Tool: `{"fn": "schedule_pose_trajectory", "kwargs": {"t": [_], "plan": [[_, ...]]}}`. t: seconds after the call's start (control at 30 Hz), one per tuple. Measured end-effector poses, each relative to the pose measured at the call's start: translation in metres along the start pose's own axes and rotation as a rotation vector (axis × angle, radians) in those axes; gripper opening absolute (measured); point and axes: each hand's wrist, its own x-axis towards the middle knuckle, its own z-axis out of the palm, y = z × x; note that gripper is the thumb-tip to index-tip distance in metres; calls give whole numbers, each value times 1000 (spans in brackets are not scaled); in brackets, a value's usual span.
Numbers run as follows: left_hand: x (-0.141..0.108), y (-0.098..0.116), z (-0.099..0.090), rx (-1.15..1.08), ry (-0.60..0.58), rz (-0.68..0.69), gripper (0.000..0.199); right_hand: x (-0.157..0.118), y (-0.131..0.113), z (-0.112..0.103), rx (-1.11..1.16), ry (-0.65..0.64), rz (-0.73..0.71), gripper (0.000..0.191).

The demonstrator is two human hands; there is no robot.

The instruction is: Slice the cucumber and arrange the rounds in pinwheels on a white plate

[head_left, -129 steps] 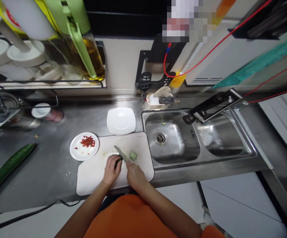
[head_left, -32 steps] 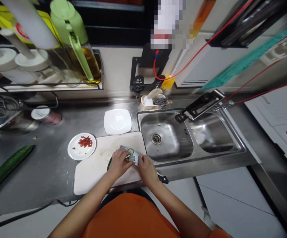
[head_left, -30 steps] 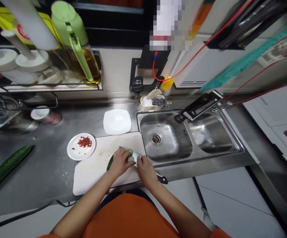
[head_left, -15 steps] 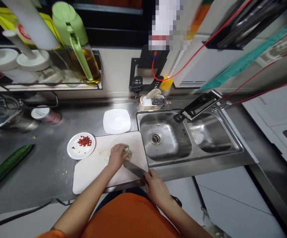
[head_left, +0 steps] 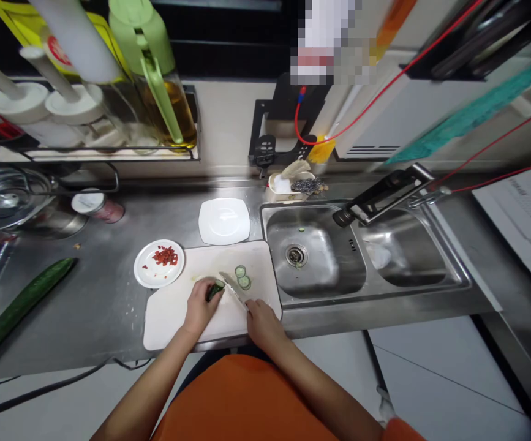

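Note:
On the white cutting board [head_left: 168, 321], my left hand [head_left: 199, 308] is closed around a short piece of cucumber [head_left: 215, 290], its pale cut end facing right. My right hand [head_left: 264, 321] grips the handle of a kitchen knife [head_left: 235, 293]. The blade points up and to the left, its tip close to the cucumber's cut end; I cannot tell whether they touch. Just right of the blade lie a few round cucumber slices [head_left: 243, 278]. Wet bits are scattered on the board behind my left hand.
A round plate [head_left: 143, 278] with chopped red pieces overlaps the board's left corner. Behind the board sits a square white plate [head_left: 223, 220]. A double sink [head_left: 315, 251] is to the right. A long cucumber [head_left: 26, 309] lies at left, below the seasoning rack [head_left: 109, 155].
My left hand has moved left off the slices and now holds the cucumber piece. My right hand has brought the knife up and left, its blade turned more upright. The view has shifted slightly.

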Motion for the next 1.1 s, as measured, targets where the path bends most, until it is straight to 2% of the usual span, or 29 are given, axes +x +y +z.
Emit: {"fn": "schedule_pose_trajectory", "kwargs": {"t": [0.1,0.33,0.63,1.1], "plan": [[-4,-2,-1,3,-42,49,19,6,-6,4,-9,-28,17,29],[-12,-9,1,34,26,121,25,10,-8,5,-72,-68,-7,33],[-14,-15,6,57,54,124,20,-15,-24,-11,-272,-67,-50,42],[-15,-16,6,63,68,131,18,-22,-32,-12,-271,-127,-20,43]]}}
